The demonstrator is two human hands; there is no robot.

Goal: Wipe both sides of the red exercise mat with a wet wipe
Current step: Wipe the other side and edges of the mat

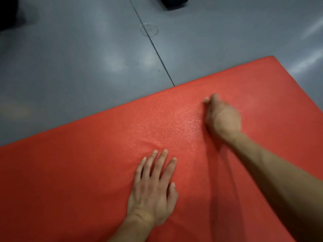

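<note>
The red exercise mat [87, 172] lies flat on the floor and fills the lower part of the view, its far corner at the upper right. My left hand [153, 186] presses flat on the mat near the middle, fingers straight and spread. My right hand [222, 117] is farther out on the mat, blurred by motion, with its fingers curled under. No wet wipe shows; whatever the right hand holds is hidden beneath it. A shiny, damp-looking patch of mat sits between the two hands.
Grey floor [78, 58] with a dark seam [153, 44] running diagonally lies beyond the mat. A black object [173, 2] sits at the top edge, and a dark shape [8, 13] fills the top left corner.
</note>
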